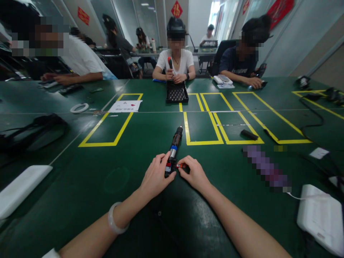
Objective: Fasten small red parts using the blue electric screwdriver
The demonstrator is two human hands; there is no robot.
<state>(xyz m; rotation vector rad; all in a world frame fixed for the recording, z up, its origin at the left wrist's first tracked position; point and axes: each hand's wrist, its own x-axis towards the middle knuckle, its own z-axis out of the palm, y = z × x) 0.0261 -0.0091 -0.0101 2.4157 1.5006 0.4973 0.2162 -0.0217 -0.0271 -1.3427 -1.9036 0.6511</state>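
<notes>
An electric screwdriver (175, 143) lies on the green table in front of me. It is dark, with a blue and a silver band, and its thin bit points away from me. My left hand (156, 173) holds its rear part, fingers along the left side and thumb at the near end. Close on the right, my right hand (195, 173) pinches a small red and orange piece (181, 165) between thumb and fingertips, beside the screwdriver's rear end. That piece is too small to name, and whether it joins the screwdriver I cannot tell.
Yellow tape outlines (205, 143) mark the green table (88, 193). White devices sit at the left (24, 190) and right (321, 215). A dark short object (249, 134) and a paper sheet (125, 106) lie farther off. Across, a person works over a black tray (177, 94).
</notes>
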